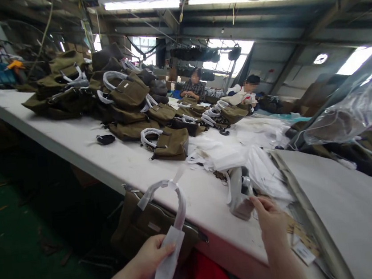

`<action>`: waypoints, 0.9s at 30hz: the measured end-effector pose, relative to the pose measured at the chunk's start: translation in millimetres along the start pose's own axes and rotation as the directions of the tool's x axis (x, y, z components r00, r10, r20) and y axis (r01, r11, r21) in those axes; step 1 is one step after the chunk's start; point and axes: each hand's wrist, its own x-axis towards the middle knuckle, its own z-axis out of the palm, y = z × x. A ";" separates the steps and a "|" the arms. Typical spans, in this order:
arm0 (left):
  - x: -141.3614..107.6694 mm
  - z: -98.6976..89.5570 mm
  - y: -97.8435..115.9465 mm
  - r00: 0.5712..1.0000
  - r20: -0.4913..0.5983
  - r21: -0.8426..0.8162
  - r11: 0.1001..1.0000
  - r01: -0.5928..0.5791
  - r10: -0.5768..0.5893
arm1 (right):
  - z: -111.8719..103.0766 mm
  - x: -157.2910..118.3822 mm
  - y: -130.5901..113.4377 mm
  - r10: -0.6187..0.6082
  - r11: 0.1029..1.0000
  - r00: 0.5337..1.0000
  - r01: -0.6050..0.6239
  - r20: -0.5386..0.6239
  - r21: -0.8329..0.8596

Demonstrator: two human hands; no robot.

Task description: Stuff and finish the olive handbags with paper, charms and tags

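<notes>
My left hand is closed on a white wrapping strip at the lower end of a bag handle. White wrapping covers much of this arched handle, and a clear tab of tape sticks up from its top. Below it hangs the olive-brown handbag, against the table's front edge. To the right, my right hand pinches at the near end of a grey tape dispenser. Thumb and forefinger are together on what looks like the tape's end, mostly hidden by the fingers.
Olive handbags with wrapped handles are heaped across the white table. One handbag and a small black piece lie nearer. White sheets and tags lie right. Two people sit beyond.
</notes>
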 end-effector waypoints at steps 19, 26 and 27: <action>-12.3 3.8 10.4 0.991 -0.126 0.107 0.994 -0.021 0.035 | 35.1 -134.6 -105.0 -0.073 0.944 0.451 -0.256 0.889 0.207; -11.8 3.0 5.1 0.983 -0.143 0.241 0.968 -0.075 0.112 | 78.1 -152.9 -101.5 -0.056 0.986 0.371 -0.126 0.927 0.110; -10.6 2.5 3.2 0.983 -0.143 0.255 0.964 -0.079 0.119 | 81.5 -152.7 -99.3 -0.053 0.993 0.387 -0.072 0.921 0.088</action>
